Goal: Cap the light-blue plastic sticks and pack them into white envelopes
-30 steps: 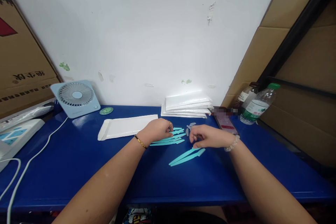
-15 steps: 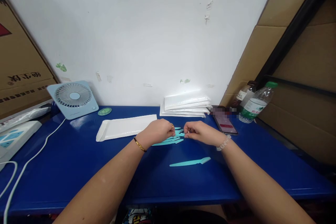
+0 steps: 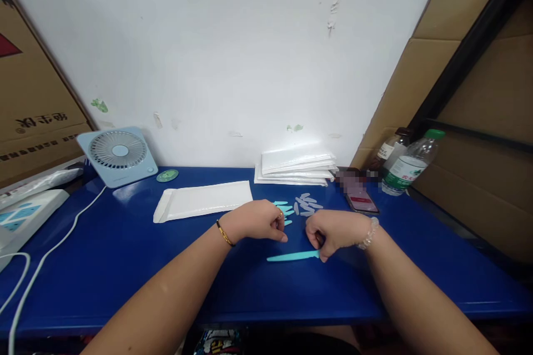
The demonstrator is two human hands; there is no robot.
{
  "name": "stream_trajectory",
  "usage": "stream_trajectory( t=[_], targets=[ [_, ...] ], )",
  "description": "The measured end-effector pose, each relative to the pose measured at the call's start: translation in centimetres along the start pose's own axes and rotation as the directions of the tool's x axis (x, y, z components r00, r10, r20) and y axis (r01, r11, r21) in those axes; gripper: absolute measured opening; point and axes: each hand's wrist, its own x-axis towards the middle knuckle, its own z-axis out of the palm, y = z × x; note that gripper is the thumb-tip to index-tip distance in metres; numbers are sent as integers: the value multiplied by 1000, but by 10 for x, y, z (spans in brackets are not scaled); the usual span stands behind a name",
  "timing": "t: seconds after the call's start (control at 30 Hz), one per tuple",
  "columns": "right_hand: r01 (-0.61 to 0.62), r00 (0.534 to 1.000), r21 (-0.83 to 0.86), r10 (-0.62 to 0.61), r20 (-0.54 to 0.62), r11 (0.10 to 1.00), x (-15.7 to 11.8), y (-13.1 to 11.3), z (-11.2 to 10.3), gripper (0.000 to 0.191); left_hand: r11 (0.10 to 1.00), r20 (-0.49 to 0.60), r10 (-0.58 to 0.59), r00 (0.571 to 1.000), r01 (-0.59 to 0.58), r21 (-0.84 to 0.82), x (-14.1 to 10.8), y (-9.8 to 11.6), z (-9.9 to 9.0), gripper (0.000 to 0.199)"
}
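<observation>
A single turquoise knife-like tool [image 3: 291,257] lies near the front of the blue table, and the fingers of my right hand [image 3: 335,231] close on its right end. My left hand [image 3: 260,221] hovers to the upper left of that tool, thumb and fingers curled with a gap between them and nothing visible in them. Partly hidden behind my left hand are several more turquoise tools [image 3: 285,208]. Several small translucent pieces [image 3: 307,204] lie in a loose heap just beyond my right hand.
A white padded envelope [image 3: 208,200] lies left of the tools. Stacked white envelopes [image 3: 295,166] stand against the wall. A phone [image 3: 361,199] and bottles [image 3: 403,171] are at the right; a blue fan [image 3: 120,151], green disc [image 3: 167,176] and white cable [image 3: 62,239] are at the left.
My right hand has come down and nearer to the single tool, onto its right end. My left hand has moved slightly down and right. The translucent pieces now show.
</observation>
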Motion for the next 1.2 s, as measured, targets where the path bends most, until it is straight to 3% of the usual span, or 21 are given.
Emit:
stream_trajectory(
  t=[0.13, 0.27, 0.4, 0.57, 0.7, 0.8, 0.87, 1.0, 1.1, 1.2],
  targets=[
    [69, 987, -43, -74, -142, 997, 9, -9, 3, 6, 995, 35, 66, 997, -68, 71, 3, 6, 9, 25],
    [61, 951, -8, -60, -304, 998, 9, -6, -3, 9, 976, -72, 32, 997, -15, 219, 6, 2, 8, 20],
    [35, 901, 31, -18, -434, 999, 8, 3, -8, 14, 982, -172, -28, 985, 59, 181, 4, -8, -2, 26],
    [53, 888, 76, -12, -460, 996, 12, 16, -8, 16, 994, -92, -107, 990, 104, -41, -2, -22, -14, 33],
    [-12, 862, 134, 78, -500, 991, 11, 31, -10, 16, 978, -82, -189, 979, 179, -110, -8, -38, -23, 34],
    [-81, 836, 122, 134, -532, 989, 9, 42, -12, 15, 978, -125, -180, 976, 163, -129, -11, -46, -27, 35],
    [-67, 833, 60, 89, -546, 996, 10, 45, -11, 13, 983, -138, -145, 980, 127, -130, -11, -46, -28, 37],
    [-7, 872, -40, -13, -489, 999, 16, 44, -6, 10, 985, -188, -88, 978, 57, -164, -11, -41, -28, 46],
    [-17, 888, -72, -18, -459, 997, 23, 43, -1, 7, 978, -279, -96, 956, 38, -207, -13, -38, -25, 48],
    [7, 873, -25, -18, -487, 1000, 23, 43, 0, 6, 959, -368, -126, 921, 18, -281, -16, -41, -17, 43]
  ],
)
